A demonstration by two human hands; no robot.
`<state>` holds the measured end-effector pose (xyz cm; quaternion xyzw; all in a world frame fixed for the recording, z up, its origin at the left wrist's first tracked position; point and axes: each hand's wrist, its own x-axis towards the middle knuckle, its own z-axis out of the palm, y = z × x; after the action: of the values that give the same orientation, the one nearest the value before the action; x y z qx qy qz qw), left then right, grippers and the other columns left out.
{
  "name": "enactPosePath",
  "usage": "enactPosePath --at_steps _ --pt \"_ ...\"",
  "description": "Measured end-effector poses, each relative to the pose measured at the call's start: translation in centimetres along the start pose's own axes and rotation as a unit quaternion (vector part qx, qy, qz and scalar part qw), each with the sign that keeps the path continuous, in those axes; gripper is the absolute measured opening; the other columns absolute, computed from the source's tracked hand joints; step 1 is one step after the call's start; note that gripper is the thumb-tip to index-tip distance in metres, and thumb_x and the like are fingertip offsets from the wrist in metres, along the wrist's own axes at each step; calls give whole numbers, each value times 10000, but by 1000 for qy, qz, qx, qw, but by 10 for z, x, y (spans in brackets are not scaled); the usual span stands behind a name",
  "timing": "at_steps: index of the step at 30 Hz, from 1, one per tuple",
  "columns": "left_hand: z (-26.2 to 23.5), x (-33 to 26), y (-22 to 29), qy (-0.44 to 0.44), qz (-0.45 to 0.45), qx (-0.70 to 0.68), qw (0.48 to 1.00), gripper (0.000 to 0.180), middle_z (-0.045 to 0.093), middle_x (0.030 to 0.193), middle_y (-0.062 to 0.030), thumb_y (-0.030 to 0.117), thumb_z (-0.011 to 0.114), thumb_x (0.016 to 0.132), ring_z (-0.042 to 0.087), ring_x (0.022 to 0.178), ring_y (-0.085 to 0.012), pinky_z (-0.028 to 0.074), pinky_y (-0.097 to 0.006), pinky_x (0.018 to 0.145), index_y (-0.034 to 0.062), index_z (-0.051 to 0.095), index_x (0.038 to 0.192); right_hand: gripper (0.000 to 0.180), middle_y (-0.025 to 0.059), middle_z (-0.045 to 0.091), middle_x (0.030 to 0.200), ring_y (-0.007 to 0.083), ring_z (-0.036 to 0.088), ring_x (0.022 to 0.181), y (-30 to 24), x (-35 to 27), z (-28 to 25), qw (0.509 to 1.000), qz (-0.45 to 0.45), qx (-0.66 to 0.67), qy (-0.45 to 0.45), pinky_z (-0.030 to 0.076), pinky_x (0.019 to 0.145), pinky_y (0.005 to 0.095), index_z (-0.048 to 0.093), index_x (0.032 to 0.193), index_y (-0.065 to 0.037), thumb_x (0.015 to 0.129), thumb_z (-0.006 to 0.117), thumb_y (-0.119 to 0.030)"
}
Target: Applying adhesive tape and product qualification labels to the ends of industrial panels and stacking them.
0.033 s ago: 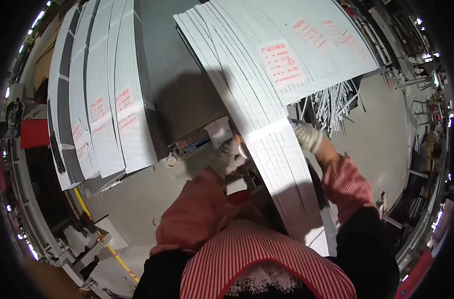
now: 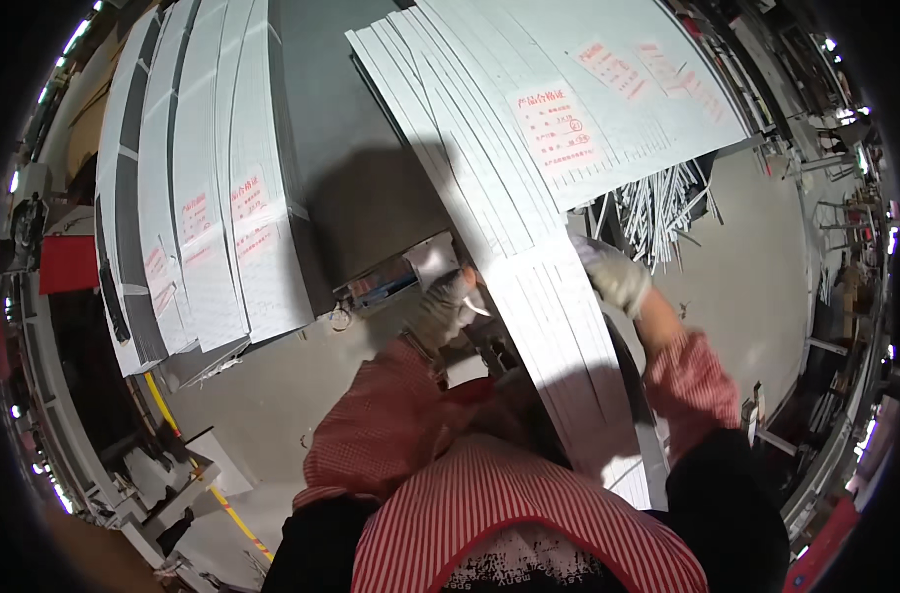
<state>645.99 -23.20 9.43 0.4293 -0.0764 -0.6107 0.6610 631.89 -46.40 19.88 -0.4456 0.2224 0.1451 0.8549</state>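
Observation:
A long bundle of thin white strips [image 2: 560, 331] runs from the stack toward my body, its near end in front of my apron. A smooth white band [image 2: 529, 259] crosses it between my hands. My left hand [image 2: 438, 308], in a soiled light glove, is closed by the bundle's left edge. A thin white piece, perhaps tape, sticks out between its thumb and fingers. My right hand [image 2: 618, 279], also gloved, is against the bundle's right edge. Its fingertips pass behind the strips, so their grip is hidden.
A wide white stack [image 2: 657, 109] with red-printed paper labels lies ahead to the right. Tied strip bundles [image 2: 208, 198] stand at left on a grey surface [image 2: 346, 198]. Loose thin offcuts [image 2: 662, 212] pile up below the stack. A yellow floor line [image 2: 234, 516] runs at lower left.
My left hand has shifted slightly left and turned, with the white piece still at its fingers. My right hand and forearm have moved slightly. The bundle stays nearly in place.

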Motion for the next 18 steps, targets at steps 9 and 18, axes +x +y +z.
enactPosePath --at_steps 9,18 --pt "70 -56 114 79 304 388 866 361 749 952 -38 221 707 859 711 772 -181 585 -340 710 89 679 1194 1169 413 248 1475 556 346 1320 0 -19 135 619 -59 -704 344 307 1105 553 242 1512 2 599 850 -403" --pt "114 -6 95 125 280 613 728 603 603 1164 -163 257 779 792 651 969 -299 555 -383 830 58 494 1285 470 113 636 698 274 635 585 -104 -41 109 703 -302 -637 98 525 575 391 553 1248 -49 890 711 -309"
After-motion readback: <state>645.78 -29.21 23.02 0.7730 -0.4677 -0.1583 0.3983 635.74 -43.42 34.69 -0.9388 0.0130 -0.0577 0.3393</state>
